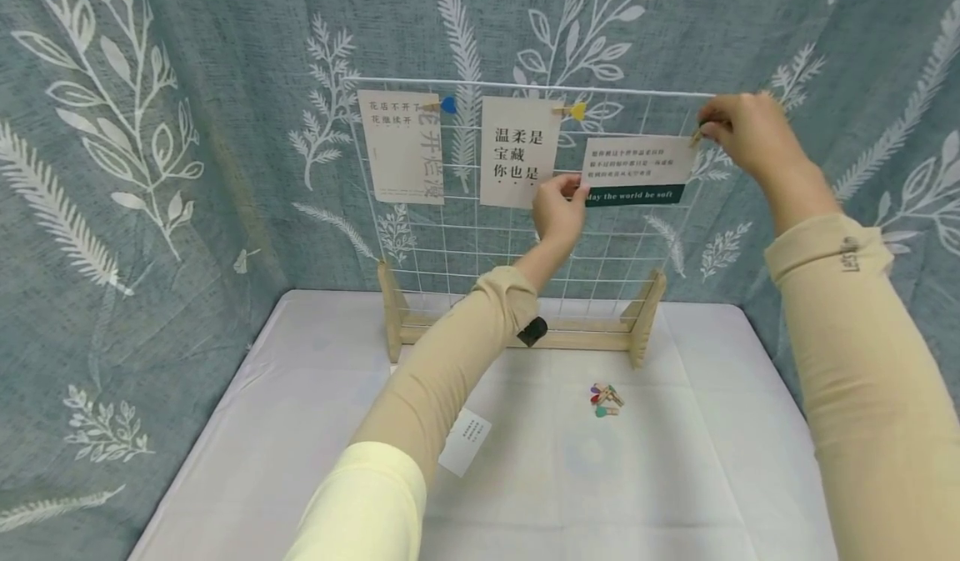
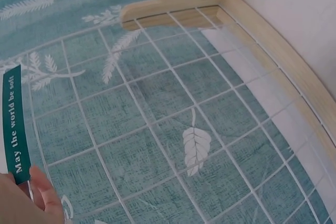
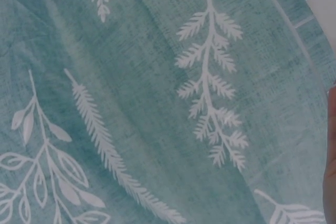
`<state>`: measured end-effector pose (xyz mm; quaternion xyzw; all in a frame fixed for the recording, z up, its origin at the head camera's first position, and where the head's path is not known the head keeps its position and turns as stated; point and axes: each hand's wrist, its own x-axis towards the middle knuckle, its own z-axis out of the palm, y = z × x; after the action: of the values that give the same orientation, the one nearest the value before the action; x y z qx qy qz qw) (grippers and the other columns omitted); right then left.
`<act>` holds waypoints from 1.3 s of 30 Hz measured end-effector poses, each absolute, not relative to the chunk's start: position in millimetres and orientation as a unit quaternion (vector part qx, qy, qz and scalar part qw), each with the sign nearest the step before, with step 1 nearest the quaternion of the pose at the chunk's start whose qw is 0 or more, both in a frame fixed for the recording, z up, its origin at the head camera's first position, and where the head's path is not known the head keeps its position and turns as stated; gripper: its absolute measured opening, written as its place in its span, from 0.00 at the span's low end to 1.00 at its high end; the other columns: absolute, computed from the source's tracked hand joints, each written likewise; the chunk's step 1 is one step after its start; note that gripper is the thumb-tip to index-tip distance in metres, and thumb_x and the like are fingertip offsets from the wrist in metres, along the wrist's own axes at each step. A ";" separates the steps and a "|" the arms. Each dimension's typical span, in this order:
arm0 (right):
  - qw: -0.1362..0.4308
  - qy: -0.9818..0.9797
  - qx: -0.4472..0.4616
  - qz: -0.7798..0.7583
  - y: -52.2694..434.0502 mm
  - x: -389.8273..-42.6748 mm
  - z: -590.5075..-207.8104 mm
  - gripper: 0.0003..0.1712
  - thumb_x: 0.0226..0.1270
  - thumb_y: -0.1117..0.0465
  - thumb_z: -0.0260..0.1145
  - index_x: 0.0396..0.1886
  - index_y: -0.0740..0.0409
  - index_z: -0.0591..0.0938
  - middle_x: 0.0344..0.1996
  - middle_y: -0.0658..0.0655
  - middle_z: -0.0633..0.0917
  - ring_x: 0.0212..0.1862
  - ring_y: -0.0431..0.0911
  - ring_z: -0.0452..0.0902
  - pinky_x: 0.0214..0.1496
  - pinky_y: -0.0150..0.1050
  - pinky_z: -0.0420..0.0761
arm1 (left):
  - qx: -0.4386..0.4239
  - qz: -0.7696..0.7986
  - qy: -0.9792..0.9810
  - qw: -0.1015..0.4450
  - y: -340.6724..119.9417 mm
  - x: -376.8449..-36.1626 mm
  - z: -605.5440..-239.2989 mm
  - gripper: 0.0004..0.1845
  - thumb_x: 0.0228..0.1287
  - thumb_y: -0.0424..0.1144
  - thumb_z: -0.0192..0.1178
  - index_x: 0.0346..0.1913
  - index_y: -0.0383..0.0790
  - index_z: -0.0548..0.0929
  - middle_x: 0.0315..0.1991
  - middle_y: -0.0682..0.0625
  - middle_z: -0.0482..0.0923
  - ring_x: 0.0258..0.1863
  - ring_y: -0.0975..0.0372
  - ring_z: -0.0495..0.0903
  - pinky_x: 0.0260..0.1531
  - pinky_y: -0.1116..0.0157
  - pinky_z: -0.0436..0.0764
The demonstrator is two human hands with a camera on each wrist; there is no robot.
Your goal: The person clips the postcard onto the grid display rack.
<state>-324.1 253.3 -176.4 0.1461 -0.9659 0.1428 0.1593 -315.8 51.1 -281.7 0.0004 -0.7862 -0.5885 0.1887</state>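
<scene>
A white card with a dark green strip (image 1: 633, 169) is up against the white wire grid (image 1: 465, 248). My left hand (image 1: 561, 212) pinches the card's lower left edge between thumb and fingers; in the left wrist view that hand (image 2: 26, 203) grips the end of the green strip (image 2: 16, 124). At the card's upper right corner my right hand (image 1: 753, 134) pinches a small wooden clothespin (image 1: 697, 134), mostly hidden by the fingers. Only a sliver of the right hand (image 3: 331, 156) shows in the right wrist view.
Two cards hang further left, one by a blue-heart clothespin (image 1: 447, 105), the other by a yellow-heart clothespin (image 1: 577, 111). The grid stands in a wooden base (image 1: 600, 340). Several clothespins (image 1: 606, 398) lie on the white table (image 1: 675, 478), with another card (image 1: 465, 443) by the left sleeve.
</scene>
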 end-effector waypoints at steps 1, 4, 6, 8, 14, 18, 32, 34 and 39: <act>0.157 -0.966 0.144 0.143 252.6 -324.0 -176.9 0.17 0.72 0.69 0.50 0.56 0.74 0.72 0.50 0.78 0.76 0.50 0.69 0.73 0.50 0.59 0.74 | 0.000 -0.591 -0.784 0.189 50.6 -314.6 -281.6 0.11 0.64 0.35 0.59 0.47 0.37 0.84 0.42 0.45 0.84 0.40 0.57 0.82 0.40 0.66 0.79; 0.146 -0.970 0.135 0.142 251.8 -323.8 -178.3 0.18 0.74 0.67 0.48 0.59 0.72 0.70 0.51 0.78 0.75 0.49 0.68 0.72 0.48 0.58 0.74 | -0.010 -0.602 -0.775 0.190 48.3 -308.9 -281.1 0.12 0.65 0.31 0.57 0.49 0.37 0.83 0.44 0.44 0.84 0.42 0.56 0.82 0.43 0.66 0.79; 0.133 -0.973 0.133 0.135 253.0 -323.3 -179.5 0.21 0.75 0.66 0.47 0.63 0.71 0.66 0.52 0.79 0.74 0.50 0.69 0.72 0.46 0.58 0.73 | -0.023 -0.612 -0.767 0.188 46.1 -304.2 -282.0 0.14 0.64 0.28 0.56 0.52 0.37 0.81 0.47 0.44 0.83 0.45 0.56 0.82 0.47 0.67 0.79; 0.126 -0.974 0.134 0.131 255.4 -322.4 -181.4 0.22 0.75 0.65 0.46 0.65 0.70 0.63 0.53 0.79 0.73 0.49 0.70 0.72 0.45 0.58 0.73 | -0.045 -0.623 -0.758 0.188 42.9 -299.1 -283.8 0.16 0.63 0.26 0.54 0.54 0.35 0.79 0.50 0.42 0.82 0.49 0.55 0.81 0.50 0.67 0.79; 0.141 -0.966 0.143 0.161 259.7 -319.8 -189.1 0.23 0.74 0.66 0.47 0.66 0.69 0.62 0.54 0.79 0.73 0.53 0.71 0.71 0.50 0.60 0.73 | -0.105 -0.623 -0.752 0.190 26.7 -280.0 -290.9 0.17 0.64 0.24 0.53 0.56 0.33 0.77 0.51 0.40 0.81 0.50 0.53 0.80 0.51 0.70 0.79; 0.160 -0.959 0.149 0.179 258.7 -319.0 -192.8 0.25 0.73 0.67 0.49 0.68 0.67 0.61 0.55 0.78 0.73 0.56 0.70 0.70 0.56 0.61 0.72 | -0.130 -0.624 -0.749 0.181 12.1 -269.0 -297.7 0.16 0.64 0.24 0.53 0.55 0.30 0.77 0.50 0.38 0.81 0.50 0.52 0.80 0.52 0.69 0.78; 0.202 -0.940 0.143 0.236 259.5 -310.3 -196.0 0.24 0.73 0.65 0.49 0.66 0.67 0.66 0.60 0.73 0.72 0.57 0.69 0.70 0.57 0.60 0.71 | -0.098 -0.624 -0.759 0.157 -38.7 -250.1 -320.9 0.14 0.64 0.32 0.59 0.52 0.32 0.80 0.45 0.37 0.83 0.42 0.47 0.82 0.38 0.71 0.82; 0.207 -0.938 0.145 0.235 259.9 -308.5 -195.6 0.23 0.74 0.64 0.49 0.66 0.67 0.66 0.60 0.73 0.72 0.56 0.69 0.71 0.57 0.60 0.71 | -0.090 -0.626 -0.759 0.154 -41.0 -249.8 -318.9 0.15 0.64 0.33 0.59 0.52 0.33 0.80 0.45 0.38 0.82 0.42 0.47 0.81 0.37 0.72 0.82; 0.216 -0.937 0.156 0.225 262.1 -303.1 -192.7 0.22 0.74 0.63 0.49 0.64 0.67 0.68 0.58 0.73 0.74 0.54 0.70 0.72 0.55 0.60 0.73 | -0.086 -0.628 -0.759 0.150 -43.4 -248.8 -316.5 0.13 0.63 0.35 0.60 0.49 0.33 0.82 0.44 0.38 0.83 0.40 0.48 0.82 0.35 0.74 0.81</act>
<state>-303.1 262.1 -192.7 0.1556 -0.9373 0.2246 0.2165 -248.8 -43.4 -316.5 -0.0863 -0.7586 -0.6282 0.1496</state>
